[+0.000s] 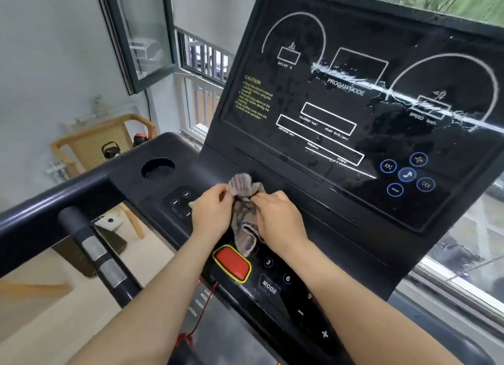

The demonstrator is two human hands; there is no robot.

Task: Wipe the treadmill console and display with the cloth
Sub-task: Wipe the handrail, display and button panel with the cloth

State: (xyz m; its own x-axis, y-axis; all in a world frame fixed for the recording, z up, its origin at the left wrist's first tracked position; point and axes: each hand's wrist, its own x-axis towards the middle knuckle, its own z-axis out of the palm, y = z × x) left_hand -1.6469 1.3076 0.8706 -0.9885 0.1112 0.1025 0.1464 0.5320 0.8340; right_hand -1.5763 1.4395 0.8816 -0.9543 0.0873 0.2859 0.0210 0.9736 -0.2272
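Observation:
A crumpled grey-brown cloth (244, 209) hangs between my two hands above the black treadmill console (313, 228). My left hand (211, 212) pinches its left side and my right hand (278, 217) grips its right side. The lower end of the cloth dangles just over the red stop button (232, 263). Behind my hands rises the tilted glossy display (354, 100), with white outlines, yellow caution text and blue round buttons at its lower right. Window glare streaks across the display's right half.
A round cup holder (158, 168) sits in the console's left wing. The black handrail (49, 214) and a grip bar with metal sensors (101, 261) lie to the left. A red safety cord (201, 310) hangs below the stop button. A wooden chair (90, 143) stands beyond, by windows.

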